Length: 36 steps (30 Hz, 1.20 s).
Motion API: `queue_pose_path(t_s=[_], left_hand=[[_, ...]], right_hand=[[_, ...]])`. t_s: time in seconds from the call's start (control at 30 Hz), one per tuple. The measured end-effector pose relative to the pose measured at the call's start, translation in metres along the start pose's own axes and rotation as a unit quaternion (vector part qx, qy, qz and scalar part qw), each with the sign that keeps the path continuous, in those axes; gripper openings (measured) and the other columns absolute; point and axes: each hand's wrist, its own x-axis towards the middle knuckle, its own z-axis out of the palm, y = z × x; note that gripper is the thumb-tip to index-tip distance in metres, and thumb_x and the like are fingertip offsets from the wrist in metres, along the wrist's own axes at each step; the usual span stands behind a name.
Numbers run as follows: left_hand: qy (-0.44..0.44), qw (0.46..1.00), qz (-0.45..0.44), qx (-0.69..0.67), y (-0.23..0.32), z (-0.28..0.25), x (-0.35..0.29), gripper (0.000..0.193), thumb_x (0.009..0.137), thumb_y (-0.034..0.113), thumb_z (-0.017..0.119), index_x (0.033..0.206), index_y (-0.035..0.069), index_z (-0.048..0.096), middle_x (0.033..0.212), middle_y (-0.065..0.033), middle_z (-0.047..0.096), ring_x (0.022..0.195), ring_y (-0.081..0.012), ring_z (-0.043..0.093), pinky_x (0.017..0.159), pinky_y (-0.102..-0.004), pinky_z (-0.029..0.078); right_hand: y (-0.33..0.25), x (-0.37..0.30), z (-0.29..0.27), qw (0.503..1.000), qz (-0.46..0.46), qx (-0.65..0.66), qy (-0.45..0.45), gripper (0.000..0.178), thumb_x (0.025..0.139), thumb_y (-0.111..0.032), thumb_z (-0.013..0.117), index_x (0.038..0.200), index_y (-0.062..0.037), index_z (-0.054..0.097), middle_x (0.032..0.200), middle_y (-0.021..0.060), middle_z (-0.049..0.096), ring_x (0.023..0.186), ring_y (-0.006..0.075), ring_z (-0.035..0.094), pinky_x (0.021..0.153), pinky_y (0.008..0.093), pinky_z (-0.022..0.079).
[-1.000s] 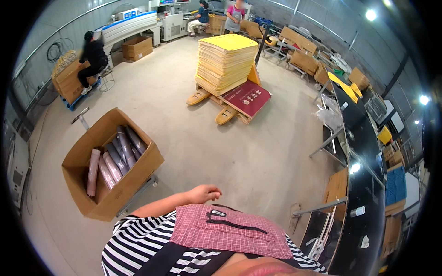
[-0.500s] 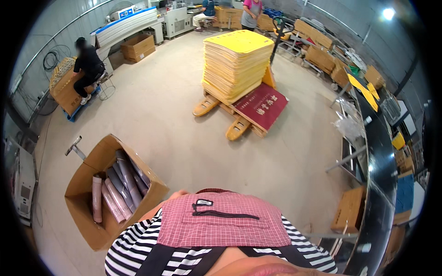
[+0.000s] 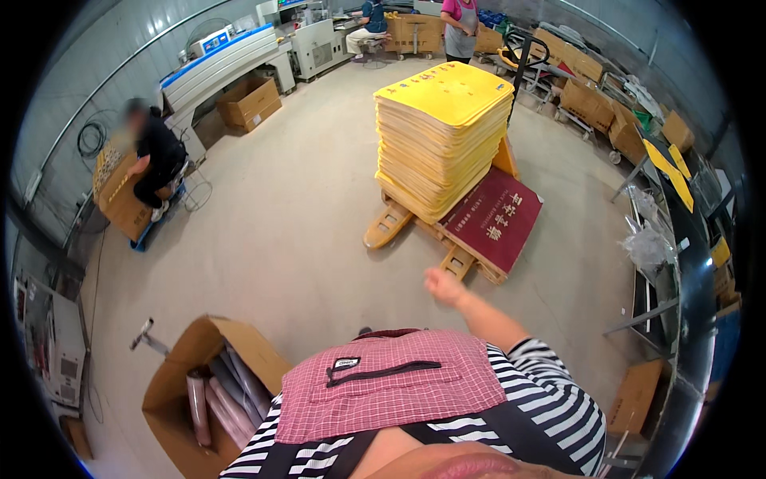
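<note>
My right hand [image 3: 444, 285] reaches forward past my apron's edge, its fingers curled in with nothing seen in them. In the picture it overlaps the tip of a yellow pallet-truck fork [image 3: 458, 263], apparently without touching it. Ahead stands a tall stack of yellow sheets or mats [image 3: 435, 152] on the truck. Beside the stack a dark red mat [image 3: 499, 219] slopes down over the pallet. Of my left hand nothing shows. An open cardboard box [image 3: 171, 407] at lower left holds several wrapped rolls, some pink [image 3: 199, 407], some grey [image 3: 249, 379].
A seated person [image 3: 159, 156] works at a carton [image 3: 124, 195] on the left. Two other people are at the back, near a white machine [image 3: 315, 49]. Along the right runs a dark table [image 3: 692, 263] with yellow pieces [image 3: 669, 172]. A metal handle [image 3: 144, 334] stands behind the box.
My right forearm and hand have come into view in front. The left hand, partly seen before, is now gone from view. The stack looks closer and farther right; the box sits lower.
</note>
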Motion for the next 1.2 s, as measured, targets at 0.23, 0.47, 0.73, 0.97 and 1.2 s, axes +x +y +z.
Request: queue_pose_path(t_s=[0.23,0.47,0.73,0.97,1.2], left_hand=[[0.07,0.975,0.127,0.169,0.241,-0.199,0.185,0.044,0.102,0.039,0.05,0.121,0.004,0.068,0.119,-0.0264,0.068,0.111,-0.0419,0.067,0.097,-0.0493,0.052],[0.251,0.885,0.365,-0.145,0.543,-0.406,0.265,0.038,0.103,0.029,0.057,0.132,0.005,0.063,0.119,-0.0195,0.072,0.11,-0.0328,0.068,0.095,-0.0426,0.053],[0.028,0.962,0.239,0.13,0.556,-0.349,0.352,0.039,0.103,0.032,0.059,0.134,0.008,0.062,0.122,-0.015,0.072,0.111,-0.03,0.069,0.096,-0.0419,0.054],[-0.03,0.988,0.128,0.079,0.587,-0.39,0.412,0.041,0.102,0.03,0.06,0.136,0.008,0.061,0.123,-0.0153,0.072,0.11,-0.0295,0.069,0.095,-0.0416,0.055],[-0.036,0.988,0.143,0.041,0.69,-0.497,0.54,0.043,0.101,0.028,0.062,0.139,0.007,0.059,0.124,-0.0155,0.071,0.11,-0.029,0.069,0.095,-0.0413,0.055]], right_hand=[[0.093,-0.043,0.03,0.939,0.252,-0.118,-0.2,0.045,0.099,-0.038,0.053,0.13,-0.0076,0.065,0.133,0.0199,0.064,0.122,0.0367,0.061,0.103,0.0483,0.049],[0.242,-0.081,-0.018,0.844,0.453,-0.213,-0.192,0.043,0.102,-0.036,0.046,0.123,-0.0095,0.072,0.131,0.0178,0.067,0.12,0.0347,0.065,0.104,0.0508,0.049],[0.157,0.302,-0.115,0.908,0.322,-0.055,0.264,0.059,0.09,-0.025,0.07,0.139,0.0049,0.055,0.145,0.0256,0.054,0.135,0.0415,0.051,0.115,0.0454,0.04],[0.039,0.68,-0.253,0.957,0.024,-0.134,0.257,0.073,0.099,-0.033,0.061,0.155,0.0037,0.033,0.162,0.0258,0.032,0.151,0.0405,0.028,0.125,0.0465,0.024],[0.001,0.904,-0.253,0.945,0.222,-0.225,0.083,0.095,0.1,-0.065,0.041,0.162,0.0018,0.014,0.17,0.022,0.008,0.159,0.0361,0.004,0.128,0.0485,0.004]])
